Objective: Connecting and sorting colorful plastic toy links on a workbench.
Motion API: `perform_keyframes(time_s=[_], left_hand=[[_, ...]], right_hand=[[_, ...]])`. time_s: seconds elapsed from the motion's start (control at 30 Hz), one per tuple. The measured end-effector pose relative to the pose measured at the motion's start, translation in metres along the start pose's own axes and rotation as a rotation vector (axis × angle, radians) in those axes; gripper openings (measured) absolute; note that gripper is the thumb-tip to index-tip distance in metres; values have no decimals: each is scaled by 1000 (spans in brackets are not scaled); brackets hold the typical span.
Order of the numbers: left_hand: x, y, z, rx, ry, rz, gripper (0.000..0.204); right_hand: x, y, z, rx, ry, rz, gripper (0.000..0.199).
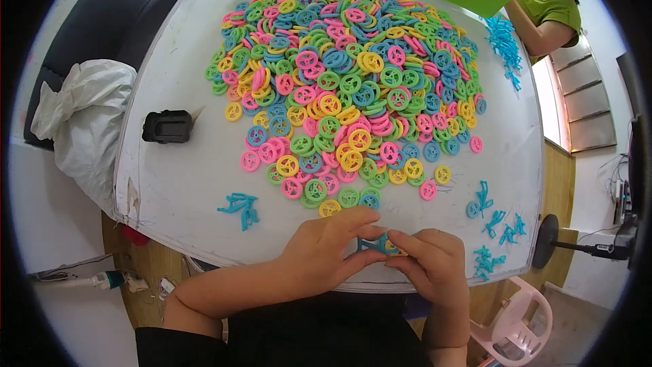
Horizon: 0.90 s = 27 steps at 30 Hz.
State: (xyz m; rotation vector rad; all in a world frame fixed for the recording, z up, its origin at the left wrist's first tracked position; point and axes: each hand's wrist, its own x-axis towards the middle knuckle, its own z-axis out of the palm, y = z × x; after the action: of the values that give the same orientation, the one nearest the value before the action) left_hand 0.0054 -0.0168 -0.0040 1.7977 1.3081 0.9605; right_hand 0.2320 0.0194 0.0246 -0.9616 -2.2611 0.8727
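My left hand (331,248) pinches a small blue branched plastic frame piece (369,244) between thumb and fingers, close to the table's near edge. My right hand (435,261) is closed at the other end of that piece, its thumb and fingertips on what looks like a yellow spoked wheel (393,247), mostly hidden by the fingers. The two hands nearly touch. Just beyond them lies a large heap of small spoked plastic wheels (350,85) in pink, yellow, green and blue. A yellow wheel (330,208) lies beside my left fingers.
Blue frame pieces lie in groups, one on the left (240,209), others at the right (486,261) and far right (503,44). A black tray (167,126) sits on the white table (180,183). Another person (550,20) is at the far right. A pink chair (519,323) stands below.
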Motion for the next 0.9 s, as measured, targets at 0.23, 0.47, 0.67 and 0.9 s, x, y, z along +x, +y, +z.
perform_keyframes(time_s=[0.23,0.47,0.67,0.9], left_hand=[[10,2,-3,43,-10,123,42],[9,2,-13,141,32,637,33],[14,-2,-10,-21,132,372,32],[13,-2,-12,-108,31,64,26]], right_hand=[[-9,-14,8,885,113,656,34],[-4,1,-16,1152,-163,823,33],[35,14,-20,-308,151,332,33],[53,38,3,-573,91,117,27]])
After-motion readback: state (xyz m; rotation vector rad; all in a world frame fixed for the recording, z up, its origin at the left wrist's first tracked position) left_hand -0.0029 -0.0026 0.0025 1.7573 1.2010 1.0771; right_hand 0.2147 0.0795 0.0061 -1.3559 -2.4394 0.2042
